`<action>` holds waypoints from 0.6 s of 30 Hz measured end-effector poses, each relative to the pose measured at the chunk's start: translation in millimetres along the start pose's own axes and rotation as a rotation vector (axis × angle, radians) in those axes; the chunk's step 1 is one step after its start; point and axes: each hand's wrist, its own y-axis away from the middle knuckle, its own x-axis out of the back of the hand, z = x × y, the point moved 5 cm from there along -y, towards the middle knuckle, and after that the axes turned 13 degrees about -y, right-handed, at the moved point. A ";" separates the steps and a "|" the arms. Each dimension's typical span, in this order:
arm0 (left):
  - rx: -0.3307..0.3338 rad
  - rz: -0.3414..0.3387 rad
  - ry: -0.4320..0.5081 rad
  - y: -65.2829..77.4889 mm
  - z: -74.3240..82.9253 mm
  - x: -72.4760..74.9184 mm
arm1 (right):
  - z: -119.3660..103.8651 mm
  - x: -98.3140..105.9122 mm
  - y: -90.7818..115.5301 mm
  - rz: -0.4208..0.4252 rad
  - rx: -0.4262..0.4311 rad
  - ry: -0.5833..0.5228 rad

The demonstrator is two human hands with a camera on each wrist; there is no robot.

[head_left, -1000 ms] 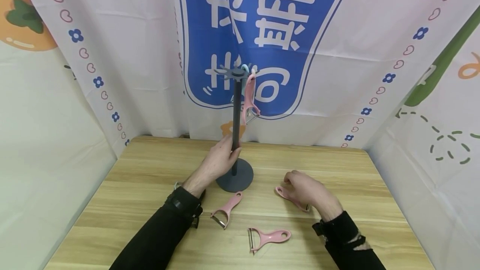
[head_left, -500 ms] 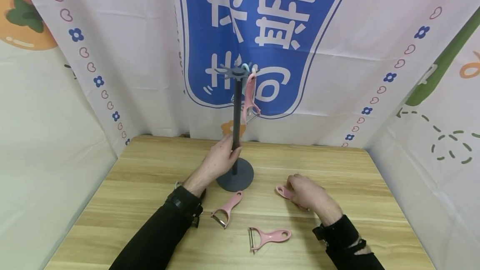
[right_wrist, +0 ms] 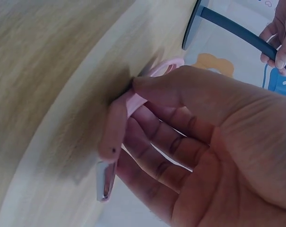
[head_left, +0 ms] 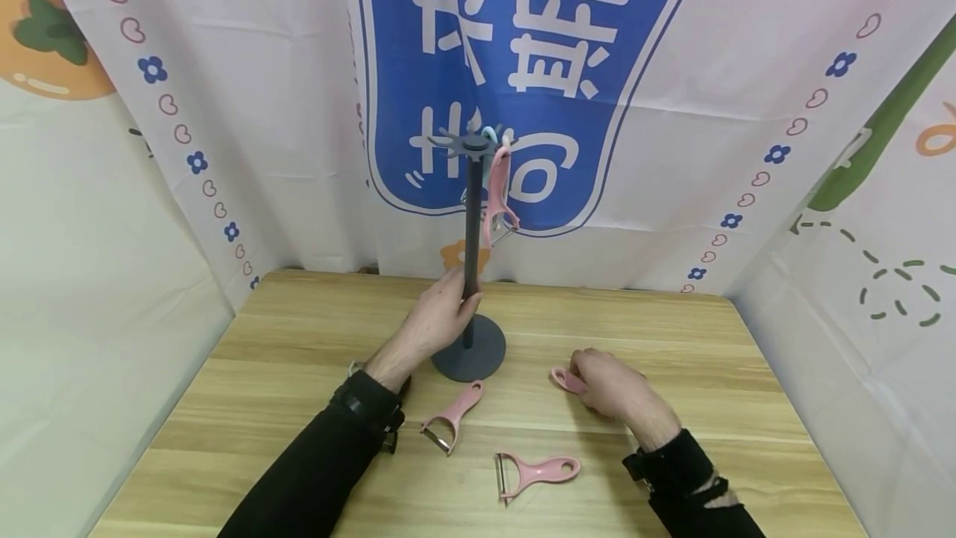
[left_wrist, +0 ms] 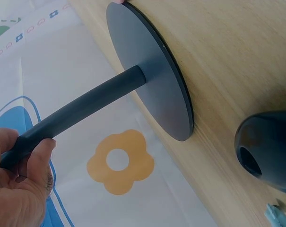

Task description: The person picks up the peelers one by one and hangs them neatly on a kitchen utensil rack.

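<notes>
My left hand (head_left: 439, 315) grips the dark pole (head_left: 473, 214) of an upright hook stand, thumb and fingers wrapped round it above the round base (left_wrist: 154, 80). To the right of the stand, my right hand (head_left: 616, 388) pinches a pink peeler (right_wrist: 115, 128) by its handle, thumb on one side and fingers on the other, close over the table. In the head view only the holed handle end shows; the right wrist view shows its metal blade. Two more pink peelers lie on the table: one (head_left: 465, 407) in front of the base, another (head_left: 548, 471) nearer me.
From the stand's hooked top (head_left: 474, 144) hang a pink peeler (head_left: 499, 189) and, partly behind it, a light blue one (head_left: 489, 136). A printed cloth (head_left: 299, 148) rises behind the wooden table (head_left: 314, 305). A dark rounded object (left_wrist: 270, 151) appears in the left wrist view.
My right hand has lowered slightly onto the pink peeler and closed round its handle; the peeler has barely shifted. The left hand and stand stay where they were.
</notes>
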 end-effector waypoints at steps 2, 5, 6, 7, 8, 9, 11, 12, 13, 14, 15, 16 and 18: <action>0.000 0.002 0.003 0.1 0.4 0.4 | -0.1 0.0 -0.1 0.002 0.001 0.023; 0.000 0.003 0.005 0.3 0.8 0.8 | 1.0 -0.4 -1.5 0.007 0.001 0.056; 0.000 0.004 0.004 0.3 0.8 0.8 | 1.6 -0.7 -2.0 0.010 0.002 0.064; 0.000 0.006 0.002 0.5 0.6 0.8 | 2.0 -0.9 -2.5 0.011 0.004 0.068; 0.000 0.006 0.000 0.6 0.5 0.7 | 2.3 -1.0 -3.0 0.013 0.005 0.072; 0.000 0.007 -0.002 0.6 0.3 0.4 | 2.6 -1.1 -3.5 0.016 0.007 0.072; -0.002 0.010 -0.005 0.7 0.0 0.1 | 2.7 -1.0 -3.8 0.024 0.014 0.073; -0.003 0.011 -0.005 0.7 -0.1 0.0 | 2.6 -0.6 -3.8 0.030 0.018 0.070; -0.004 0.012 -0.005 0.7 -0.2 0.1 | 2.3 -0.1 -3.8 0.036 0.021 0.067; -0.004 0.012 -0.005 0.7 -0.2 0.0 | 2.2 0.5 -4.0 0.046 0.027 0.061; -0.006 0.013 -0.005 0.6 -0.2 0.0 | 1.7 1.3 -4.1 0.058 0.033 0.056; -0.007 0.014 -0.005 0.6 -0.2 0.0 | 1.2 2.2 -4.2 0.072 0.040 0.044; -0.009 0.015 -0.005 0.6 0.1 0.1 | -0.4 4.3 -5.0 0.099 0.056 0.025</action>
